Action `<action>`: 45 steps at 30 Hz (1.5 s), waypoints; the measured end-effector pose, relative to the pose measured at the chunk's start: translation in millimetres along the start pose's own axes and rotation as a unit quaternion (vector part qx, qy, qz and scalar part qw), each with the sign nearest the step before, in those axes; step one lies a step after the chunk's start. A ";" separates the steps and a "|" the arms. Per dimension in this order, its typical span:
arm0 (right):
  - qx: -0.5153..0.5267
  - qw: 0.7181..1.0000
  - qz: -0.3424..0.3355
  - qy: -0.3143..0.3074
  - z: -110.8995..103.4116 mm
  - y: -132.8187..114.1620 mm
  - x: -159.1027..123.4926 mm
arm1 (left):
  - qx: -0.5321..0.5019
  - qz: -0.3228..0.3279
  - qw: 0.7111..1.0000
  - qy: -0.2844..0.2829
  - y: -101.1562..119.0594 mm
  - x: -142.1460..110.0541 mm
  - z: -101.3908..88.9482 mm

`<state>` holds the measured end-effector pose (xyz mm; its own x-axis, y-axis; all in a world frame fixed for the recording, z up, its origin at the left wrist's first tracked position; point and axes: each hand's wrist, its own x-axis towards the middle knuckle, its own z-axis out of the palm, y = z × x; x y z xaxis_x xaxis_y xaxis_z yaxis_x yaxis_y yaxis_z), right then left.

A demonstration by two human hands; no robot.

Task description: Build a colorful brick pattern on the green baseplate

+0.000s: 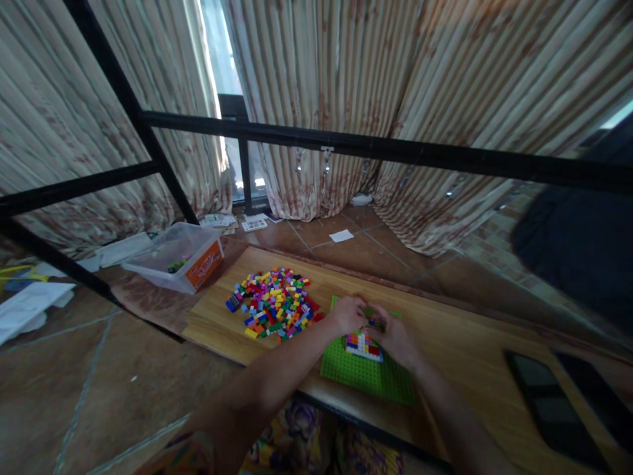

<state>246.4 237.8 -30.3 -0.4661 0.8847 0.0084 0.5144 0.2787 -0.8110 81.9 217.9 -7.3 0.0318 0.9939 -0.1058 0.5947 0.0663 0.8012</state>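
A green studded baseplate lies on the wooden table. Upon it sits a small, low build of toy bricks in white, red, orange, blue and other colours. My left hand is at the far left side of this build, its fingers curled inward. From the right, my right hand comes in with bent fingers, close to the left fingertips. Between the two hands are small dark and greenish bits, too blurred to name. My fingers hide the far part of the build.
A heap of loose bricks spreads on the wooden table to the left. Beyond it stands a clear plastic box with an orange label. Two dark phone-like slabs lie at the right. Black metal bars cross in front of curtains.
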 end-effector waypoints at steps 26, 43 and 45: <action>-0.214 0.969 -0.048 0.109 18.4 37.4 -72.0 | 0.175 -0.207 0.848 0.456 -194.0 -146.6 -178.6; -0.147 0.971 -0.152 0.114 84.9 -65.1 -58.0 | 0.308 -0.103 0.865 0.383 -200.6 -125.8 -167.2; -0.133 0.970 -0.194 0.064 115.9 -92.0 -44.8 | 0.316 -0.093 0.865 0.378 -200.8 -125.6 -167.2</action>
<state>136.5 129.2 -23.8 -0.5772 0.7289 0.3682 0.4940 0.6707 -0.5533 -175.8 94.5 -56.4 -0.5040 0.7611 0.4083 0.8612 0.4072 0.3041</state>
